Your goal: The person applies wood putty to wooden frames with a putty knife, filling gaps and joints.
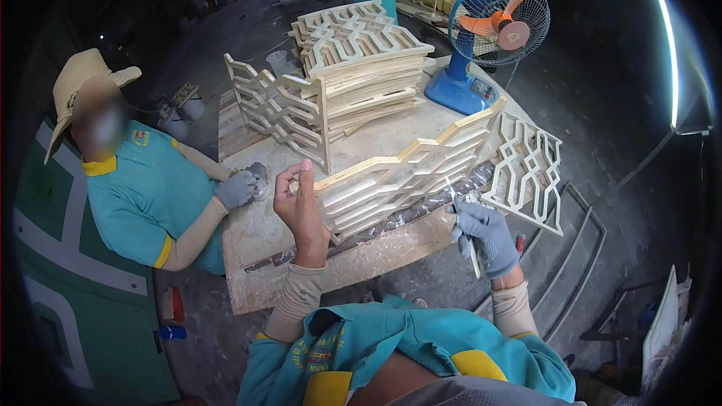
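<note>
A pale wooden lattice panel [406, 173] stands on its long edge across the near side of the worktable. My bare left hand [302, 207] grips its left end at the top corner, thumb raised and fingers curled. On my right, my gloved hand [485, 237] is closed around a slim tool with a thin pale blade [451, 189], which resembles a small putty knife. Its blade points up toward the panel's near face, and its light handle end sticks out below my fist.
A second lattice panel [278, 105] stands behind, beside a tall stack of panels [368, 68]. A blue fan [459, 83] sits at the back right. Another panel [526, 173] leans off the table's right side. At left, a co-worker [143, 188] works with gloved hands at the table edge [233, 286].
</note>
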### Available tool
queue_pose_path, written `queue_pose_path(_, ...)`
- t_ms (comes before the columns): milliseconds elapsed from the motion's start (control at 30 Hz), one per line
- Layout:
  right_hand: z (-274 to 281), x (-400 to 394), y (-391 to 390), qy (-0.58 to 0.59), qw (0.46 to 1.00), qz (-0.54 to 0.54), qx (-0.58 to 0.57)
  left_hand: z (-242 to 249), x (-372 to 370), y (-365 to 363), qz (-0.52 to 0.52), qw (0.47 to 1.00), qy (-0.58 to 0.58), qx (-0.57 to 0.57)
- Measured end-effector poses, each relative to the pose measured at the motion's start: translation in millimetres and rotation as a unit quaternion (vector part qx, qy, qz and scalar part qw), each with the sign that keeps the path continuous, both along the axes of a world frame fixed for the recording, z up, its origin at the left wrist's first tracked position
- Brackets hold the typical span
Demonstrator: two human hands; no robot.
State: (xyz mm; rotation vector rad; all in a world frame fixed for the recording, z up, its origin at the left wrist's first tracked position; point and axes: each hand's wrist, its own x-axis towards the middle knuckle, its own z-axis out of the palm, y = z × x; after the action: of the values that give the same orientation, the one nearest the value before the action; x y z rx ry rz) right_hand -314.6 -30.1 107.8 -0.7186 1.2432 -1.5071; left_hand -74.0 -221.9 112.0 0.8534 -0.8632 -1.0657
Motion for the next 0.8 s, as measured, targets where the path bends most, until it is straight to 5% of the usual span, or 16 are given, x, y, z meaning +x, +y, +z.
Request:
queue_pose_path(300,95,13,-99,0.042,0.986,-0.012,-0.161,-5,10,25,-0.039,0.996,-0.083,0.001)
queue_pose_path(600,52,15,-176,0.006,0.990,0.039,-0.132,-3,25,41,-0.074,0.988,-0.133,-0.029)
queue_pose_path(667,51,15,-173,0.017,0.991,0.042,-0.125,-3,37,43,-0.108,0.954,-0.270,-0.077)
queue_pose_path(800,53,15,-169,0.007,0.993,0.034,-0.114,-22,54,47,0.011,0.974,-0.146,-0.172)
